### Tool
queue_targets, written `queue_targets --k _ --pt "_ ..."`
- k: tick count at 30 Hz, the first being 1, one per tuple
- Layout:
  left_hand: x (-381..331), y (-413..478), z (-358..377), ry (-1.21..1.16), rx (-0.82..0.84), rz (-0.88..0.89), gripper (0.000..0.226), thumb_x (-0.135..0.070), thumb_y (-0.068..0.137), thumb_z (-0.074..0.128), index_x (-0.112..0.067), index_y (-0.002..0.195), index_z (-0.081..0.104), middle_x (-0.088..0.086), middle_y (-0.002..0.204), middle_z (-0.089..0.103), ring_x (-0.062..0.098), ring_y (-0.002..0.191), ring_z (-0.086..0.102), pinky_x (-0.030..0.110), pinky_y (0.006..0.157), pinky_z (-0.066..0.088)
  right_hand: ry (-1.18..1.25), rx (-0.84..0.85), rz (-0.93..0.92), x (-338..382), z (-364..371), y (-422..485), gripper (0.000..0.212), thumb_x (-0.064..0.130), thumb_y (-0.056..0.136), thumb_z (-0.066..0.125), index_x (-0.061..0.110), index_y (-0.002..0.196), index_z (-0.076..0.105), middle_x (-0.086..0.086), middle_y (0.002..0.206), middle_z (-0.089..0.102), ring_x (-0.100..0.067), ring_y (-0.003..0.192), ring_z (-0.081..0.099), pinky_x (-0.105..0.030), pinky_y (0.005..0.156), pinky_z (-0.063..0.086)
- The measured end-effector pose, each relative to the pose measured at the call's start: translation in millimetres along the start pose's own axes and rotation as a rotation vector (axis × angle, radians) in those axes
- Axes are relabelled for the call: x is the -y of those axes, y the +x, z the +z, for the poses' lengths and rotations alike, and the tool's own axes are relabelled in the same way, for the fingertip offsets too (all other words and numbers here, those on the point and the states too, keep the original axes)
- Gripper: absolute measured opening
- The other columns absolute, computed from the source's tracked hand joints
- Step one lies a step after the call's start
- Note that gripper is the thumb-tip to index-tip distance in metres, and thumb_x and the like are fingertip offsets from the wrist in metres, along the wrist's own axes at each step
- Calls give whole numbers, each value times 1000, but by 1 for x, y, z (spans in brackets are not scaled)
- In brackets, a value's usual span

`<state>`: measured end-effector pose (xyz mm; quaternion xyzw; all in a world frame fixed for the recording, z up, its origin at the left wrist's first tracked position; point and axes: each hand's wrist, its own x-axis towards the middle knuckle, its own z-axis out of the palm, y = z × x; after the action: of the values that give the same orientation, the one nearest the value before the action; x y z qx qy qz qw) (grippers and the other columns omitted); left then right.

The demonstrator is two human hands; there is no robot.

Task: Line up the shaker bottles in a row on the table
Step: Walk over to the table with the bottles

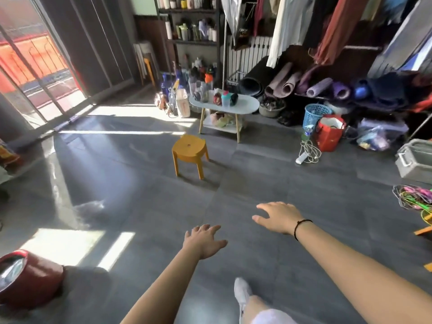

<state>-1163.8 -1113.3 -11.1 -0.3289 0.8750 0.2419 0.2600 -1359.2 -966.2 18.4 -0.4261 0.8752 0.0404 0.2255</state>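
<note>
Several shaker bottles [217,95] stand bunched on the left half of a small white oval table [245,105] across the room; one clear bottle with a teal and pink lid [225,98] stands out. More bottles sit on the floor behind the table and on the dark shelves [191,40]. My left hand [203,240] and my right hand [278,216] are stretched out over the grey floor, far short of the table, fingers spread, holding nothing. A black band circles my right wrist.
A yellow plastic stool [189,152] stands between me and the table. A blue basket [315,114], a red bag [329,132], a power strip with cable [306,154], rolled mats [304,86] and a metal box [415,161] line the right side. A red bin [28,279] sits near left.
</note>
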Motion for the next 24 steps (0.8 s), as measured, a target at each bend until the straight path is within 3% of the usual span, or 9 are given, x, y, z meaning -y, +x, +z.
queue_targets --k 7,16,19,24 --pt "20 156 -89 -23 21 -83 70 -63 106 43 -35 168 26 4 179 22 35 165 20 55 135 18 24 20 -52 -6 -48 180 63 65 88 33 34 142 37 3 149 41 -23 137 37 -44 110 29" --pt "-5 355 -279 -119 73 -102 67 -58 104 51 -34 165 35 8 173 35 35 158 36 48 131 35 78 36 -19 -43 -187 400 60 63 91 33 33 142 37 1 146 45 -23 134 41 -41 107 33" --pt "-22 405 -331 -155 32 -79 77 -64 91 49 -37 162 39 9 168 41 37 154 41 49 127 39 78 44 -21 -54 -226 459 60 63 91 33 33 142 37 0 148 43 -23 135 40 -42 108 33" --pt "-36 514 -404 -124 16 -38 63 -54 105 52 -37 163 36 9 171 38 36 154 40 47 127 38 82 59 -21 -72 -273 571 62 65 89 33 34 143 36 0 150 40 -24 137 36 -43 110 31"
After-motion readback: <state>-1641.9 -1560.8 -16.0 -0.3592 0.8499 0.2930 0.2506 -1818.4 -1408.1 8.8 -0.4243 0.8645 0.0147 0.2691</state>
